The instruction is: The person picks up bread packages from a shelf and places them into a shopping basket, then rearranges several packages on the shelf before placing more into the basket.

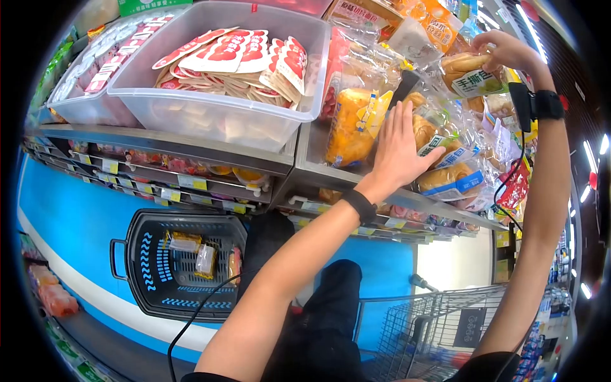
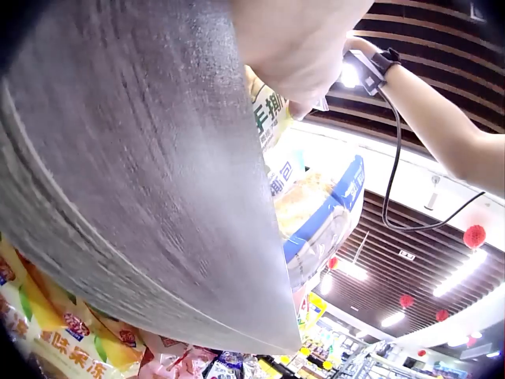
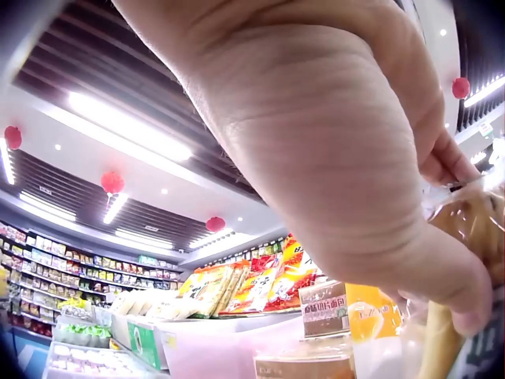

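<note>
Your right hand (image 1: 503,51) has its fingers curled over the top of a bagged bread loaf with a green label (image 1: 470,73), gripping it at the upper right end of the shelf (image 1: 305,167), above the other bread. In the right wrist view the thumb and fingers (image 3: 454,158) pinch the clear wrapping of that loaf.

Your left hand (image 1: 398,146) lies flat with straight, spread fingers, the palm pressed against the stacked bread bags (image 1: 445,153) at the front edge of the same shelf; it grasps nothing. Just left of it on the shelf stands a yellow pastry packet (image 1: 353,124), upright against the clear bin.

That clear plastic bin (image 1: 216,108) sits on the left part of the shelf and holds flat red-and-white packets (image 1: 235,57); a second bin (image 1: 89,95) stands beside it toward the left end.

Below the shelf edge run rows of price tags (image 1: 191,183). On the blue floor under them sits a dark shopping basket (image 1: 146,261) with a few small packets inside. A wire trolley (image 1: 420,325) stands at the lower right, near your body.
</note>
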`<state>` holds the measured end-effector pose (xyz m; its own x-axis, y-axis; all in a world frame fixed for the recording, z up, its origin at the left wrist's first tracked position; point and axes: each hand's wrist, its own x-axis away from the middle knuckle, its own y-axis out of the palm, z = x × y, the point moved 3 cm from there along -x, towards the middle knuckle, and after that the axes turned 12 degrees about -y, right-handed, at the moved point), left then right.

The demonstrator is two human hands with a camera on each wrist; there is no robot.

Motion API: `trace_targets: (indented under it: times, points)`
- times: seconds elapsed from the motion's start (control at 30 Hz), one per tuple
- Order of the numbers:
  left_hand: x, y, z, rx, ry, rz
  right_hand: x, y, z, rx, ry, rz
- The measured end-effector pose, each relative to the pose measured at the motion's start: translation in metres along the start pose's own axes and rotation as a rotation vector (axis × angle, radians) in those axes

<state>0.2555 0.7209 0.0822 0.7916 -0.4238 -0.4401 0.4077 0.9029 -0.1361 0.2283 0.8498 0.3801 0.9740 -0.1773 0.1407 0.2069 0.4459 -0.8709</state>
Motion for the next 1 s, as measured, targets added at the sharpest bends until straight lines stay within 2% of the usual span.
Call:
trace_targets:
  times: [0.07, 0.13, 0.2, 0.3, 0.37, 0.5, 0.67, 0.73, 0.77, 0.8, 0.87, 0.9, 0.93, 1.0]
  points:
    - [0.000, 0.000, 0.000, 0.007, -0.017, -0.014, 0.007, -0.003, -0.001, -0.016, 0.005, -0.056]
    - [0.000, 0.000, 0.000, 0.013, -0.028, -0.025, 0.017, -0.004, 0.008, -0.131, -0.119, 0.076]
    - [-0.001, -0.002, 0.000, 0.013, -0.034, -0.010, 0.018, -0.004, 0.017, -0.173, -0.129, 0.081]
    - [-0.003, -0.003, 0.001, 0.130, -0.054, -0.069, 0.017, -0.004, 0.015, -0.218, -0.115, -0.003]
    - [-0.004, -0.004, 0.001, 0.156, -0.062, -0.084, 0.016, -0.005, 0.004, -0.243, -0.042, -0.091]
    - [-0.003, -0.003, 0.000, 0.127, -0.030, -0.109, 0.004, 0.006, 0.015, -0.236, -0.071, 0.024]
    - [-0.002, -0.001, -0.002, 0.087, -0.008, -0.097, -0.016, 0.029, 0.011, -0.075, -0.117, -0.002]
    - [-0.001, -0.001, -0.001, 0.085, -0.007, -0.099, -0.023, 0.033, 0.003, -0.137, -0.151, 0.094]
    - [-0.001, -0.001, -0.001, 0.090, 0.000, -0.097, -0.023, 0.035, 0.003, -0.269, -0.070, 0.129]
    - [-0.001, -0.001, -0.001, 0.094, 0.005, -0.094, -0.024, 0.040, 0.010, -0.270, -0.069, 0.130]
    - [0.000, -0.002, -0.001, 0.100, 0.004, -0.096, -0.028, 0.045, 0.026, -0.298, -0.318, 0.468]
    - [-0.001, -0.002, -0.001, 0.106, 0.004, -0.095, -0.028, 0.045, 0.029, -0.463, -0.230, 0.371]
    - [0.000, -0.001, -0.002, 0.103, -0.001, -0.097, -0.003, 0.025, -0.016, -0.523, 0.004, 0.363]
    - [0.000, 0.000, -0.003, 0.101, 0.014, -0.087, -0.021, 0.033, 0.050, -0.378, -0.183, 0.337]
